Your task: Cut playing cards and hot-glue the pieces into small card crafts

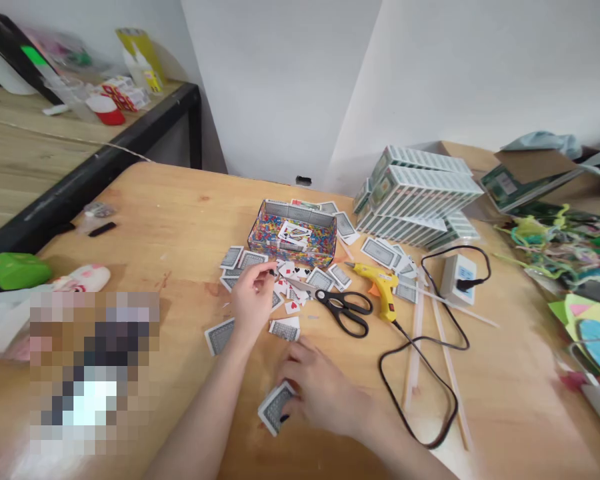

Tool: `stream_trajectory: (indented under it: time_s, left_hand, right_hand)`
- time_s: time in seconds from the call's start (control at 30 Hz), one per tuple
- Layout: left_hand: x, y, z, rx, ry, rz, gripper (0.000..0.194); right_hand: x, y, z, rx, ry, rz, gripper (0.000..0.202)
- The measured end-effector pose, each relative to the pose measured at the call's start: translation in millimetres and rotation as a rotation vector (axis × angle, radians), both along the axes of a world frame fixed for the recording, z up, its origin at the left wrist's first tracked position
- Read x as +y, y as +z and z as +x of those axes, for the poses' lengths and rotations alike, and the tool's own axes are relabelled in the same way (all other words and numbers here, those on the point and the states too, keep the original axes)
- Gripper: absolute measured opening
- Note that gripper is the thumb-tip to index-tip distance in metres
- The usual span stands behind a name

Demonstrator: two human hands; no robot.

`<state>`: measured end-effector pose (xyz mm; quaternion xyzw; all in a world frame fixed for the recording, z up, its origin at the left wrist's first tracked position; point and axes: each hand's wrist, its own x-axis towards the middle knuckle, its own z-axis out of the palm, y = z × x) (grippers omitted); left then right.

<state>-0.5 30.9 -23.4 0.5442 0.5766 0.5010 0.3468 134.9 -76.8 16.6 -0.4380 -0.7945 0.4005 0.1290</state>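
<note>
The right hand (313, 377) has its thumb across a small stack of playing cards (276, 407), gripping it just above the near part of the table (180, 220); the grip covers one side, perhaps to keep the cards squared together. The stack is tilted, patterned back upward; its long axis, as far as the fingers let me see, runs from near left to far right. The left hand (253, 290) is curled, fingertips drawn close together at the cut card pieces (293, 307); I can't tell whether it pinches anything.

Just beyond lies the open box (300, 255), its long side running across the table; card backs line its far inner wall, and a few cards lie inside. Black-handled scissors (333, 300) point left into the scraps, handles turned right, presumably left handy for cutting; the yellow glue gun (387, 293) lies beside them, nozzle toward the box, its cord (403, 330) looping away right. Farther out, glue sticks (450, 370) lie near the power strip (459, 280); card cartons (420, 200) are stacked toward the wall, probably to spare working room.
</note>
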Motion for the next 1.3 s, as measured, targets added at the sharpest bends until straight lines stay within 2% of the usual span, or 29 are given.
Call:
stream_trajectory:
  time_s: [0.1, 0.23, 0.3, 0.37, 0.47, 0.57, 0.67, 0.83, 0.93, 1.03, 1.13, 1.2, 1.3]
  left_hand:
    - [-1.0, 3.4, 1.1, -0.053, -0.022, 0.018, 0.02]
    - [-4.4, 12.2, 2.0, -0.146, -0.021, 0.087, 0.022]
    - [-6.9, 15.6, 3.1, -0.206, -0.048, 0.08, 0.025]
    - [-9.8, 17.5, 5.4, -0.271, -0.135, 0.04, 0.029]
    - [-14.6, 19.0, 10.6, -0.272, -0.324, -0.037, 0.035]
    - [-17.7, 19.8, 14.7, -0.16, -0.433, -0.102, 0.047]
    - [-16.9, 19.7, 14.5, -0.105, -0.421, -0.13, 0.051]
    - [-11.6, 18.4, 10.7, -0.202, -0.406, -0.168, 0.049]
    - [-8.5, 17.6, 8.4, -0.296, -0.35, -0.179, 0.048]
    - [-4.8, 15.9, 4.2, -0.393, -0.255, -0.18, 0.05]
    - [-2.1, 13.3, -0.6, -0.382, -0.192, -0.128, 0.052]
    - [-1.8, 11.9, -2.6, -0.344, -0.184, -0.085, 0.046]
    - [-2.8, 11.8, -3.8, -0.21, -0.164, -0.043, 0.036]
  right_hand:
    - [3.8, -10.4, 3.4, 0.124, -0.139, -0.102, 0.01]
    - [28.6, -16.1, 19.2, 0.484, -0.539, -0.345, 0.018]
    - [41.3, -17.8, 23.6, 0.65, -0.732, -0.379, 0.022]
    - [49.7, -18.5, 21.3, 0.771, -0.872, -0.372, 0.024]
    - [53.1, -17.1, 6.7, 0.832, -0.948, -0.275, 0.019]
    - [50.2, -15.0, -9.3, 0.787, -0.92, -0.121, 0.014]
    - [46.9, -14.9, -15.3, 0.779, -0.802, -0.11, 0.016]
    - [42.0, -17.4, -9.3, 0.678, -0.624, 0.01, 0.023]
    - [38.1, -21.2, -4.7, 0.598, -0.671, 0.102, 0.028]
    - [34.4, -26.5, 1.4, 0.419, -0.734, 0.164, 0.022]
    - [31.5, -28.4, 6.1, 0.22, -0.661, 0.17, 0.029]
    - [30.0, -26.8, 6.2, 0.115, -0.577, 0.176, 0.035]
    - [28.5, -23.7, 2.5, 0.034, -0.522, 0.163, 0.03]
